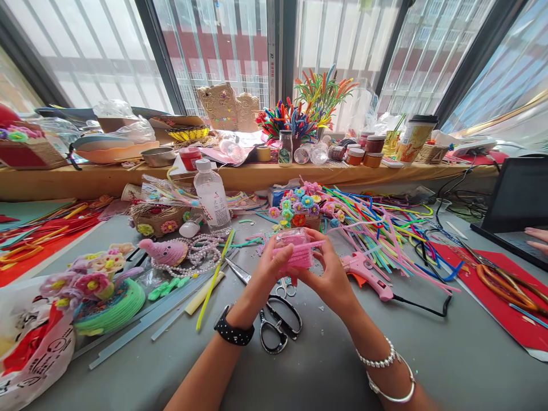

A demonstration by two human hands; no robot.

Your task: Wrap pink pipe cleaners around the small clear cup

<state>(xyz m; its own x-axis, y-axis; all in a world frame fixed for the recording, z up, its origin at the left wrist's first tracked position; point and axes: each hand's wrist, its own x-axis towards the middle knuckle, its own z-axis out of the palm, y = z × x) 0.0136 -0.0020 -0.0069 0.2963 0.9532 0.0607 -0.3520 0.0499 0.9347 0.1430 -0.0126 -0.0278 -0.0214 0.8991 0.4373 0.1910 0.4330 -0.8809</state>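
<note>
Head view puts your left hand [269,267] and right hand [330,281] together at the centre of the frame, both grasping a pink pipe-cleaner piece [297,252] by the fingertips and holding it up off the grey table [325,371]. The piece lies with its long axis across the frame, left to right. One loose stem runs along its top and pokes out towards the right, rising very slightly; whether the far end is bent I cannot tell. Your grip looks light, a pinch at each end, so I judge the main risk to be the fuzzy stem springing loose or the piece slipping out and dropping among the clutter. Directly under your wrists lie the black-handled scissors [279,321], blades aimed to the upper left, and a careless drop of the forearm could land on them. The pink hot glue gun [367,274] sits just right of your right hand with its cord trailing right, and a snag there could drag it. The loose pipe cleaners [387,228] behind could also tangle with that free stem.
</note>
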